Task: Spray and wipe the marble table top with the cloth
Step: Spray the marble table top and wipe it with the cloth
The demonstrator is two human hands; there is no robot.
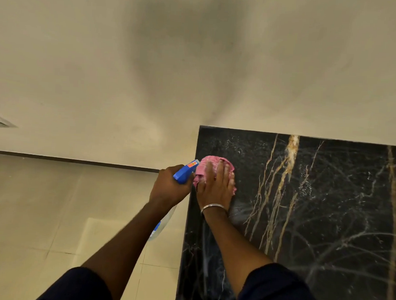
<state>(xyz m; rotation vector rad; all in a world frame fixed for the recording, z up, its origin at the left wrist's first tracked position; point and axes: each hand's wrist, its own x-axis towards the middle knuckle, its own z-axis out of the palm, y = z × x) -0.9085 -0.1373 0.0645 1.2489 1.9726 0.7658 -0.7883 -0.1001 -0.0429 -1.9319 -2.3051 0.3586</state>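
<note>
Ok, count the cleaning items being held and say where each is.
2. The pink cloth is under the right hand on the marble table top; the spray bottle is in the left hand, beside the table's left edge.

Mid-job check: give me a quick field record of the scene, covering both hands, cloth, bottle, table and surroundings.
left hand: gripping the spray bottle, held off the table's left edge over the floor
spray bottle: blue trigger head, nozzle pointing toward the cloth; clear body mostly hidden behind the forearm
right hand: palm down, pressing the cloth onto the table
cloth: pink, bunched, near the table's far left corner
table top: black marble with gold and white veins
bracelet: silver, on right wrist
floor: beige tiles
</note>
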